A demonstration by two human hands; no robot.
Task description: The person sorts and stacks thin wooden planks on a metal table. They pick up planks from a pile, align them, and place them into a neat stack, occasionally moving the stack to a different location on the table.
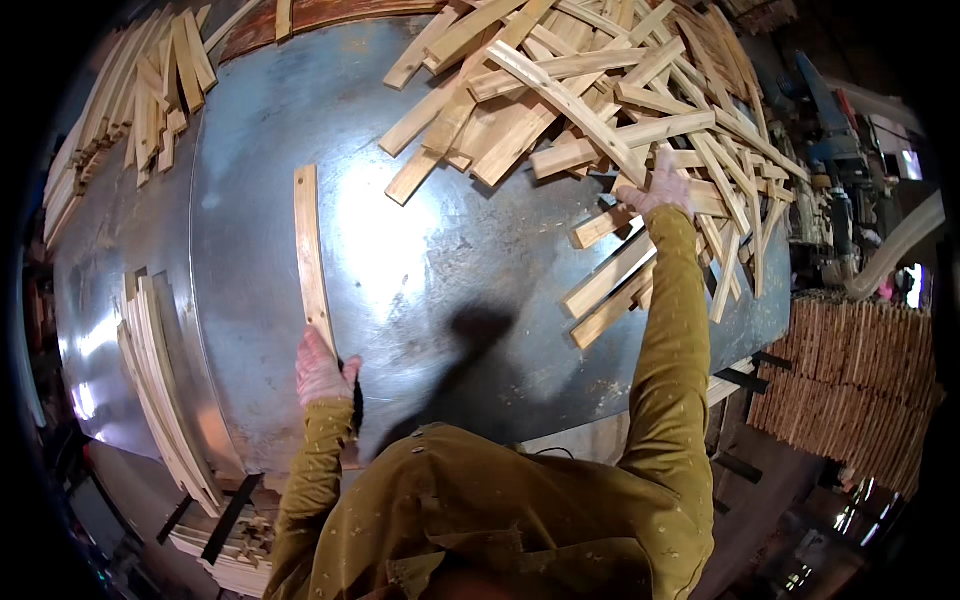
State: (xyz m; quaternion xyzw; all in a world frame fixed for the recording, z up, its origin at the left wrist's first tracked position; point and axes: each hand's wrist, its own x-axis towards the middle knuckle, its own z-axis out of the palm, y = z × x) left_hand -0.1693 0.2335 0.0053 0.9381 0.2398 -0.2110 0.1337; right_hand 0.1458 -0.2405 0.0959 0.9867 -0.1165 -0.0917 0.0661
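A long, narrow wooden slat (308, 240) with a few knots lies lengthwise on the metal tabletop. Its near end is in my left hand (324, 372), the fingers over it and the thumb to the right. My right hand (660, 188) reaches out to the near right part of a loose heap of wooden slats (590, 90). Its fingers are stretched and its thumb is spread to the left, by the lower end of a pale slat (570, 105) that slants across the top of the heap. No firm grip shows there.
The bluish metal table (250, 120) has a seam at left. Beyond it lie a stack of slats (150, 95) at far left and a bundle of long strips (160, 370) nearer me. Stacked boards (850, 380) stand off the table's right side, below machinery with a hose (905, 240).
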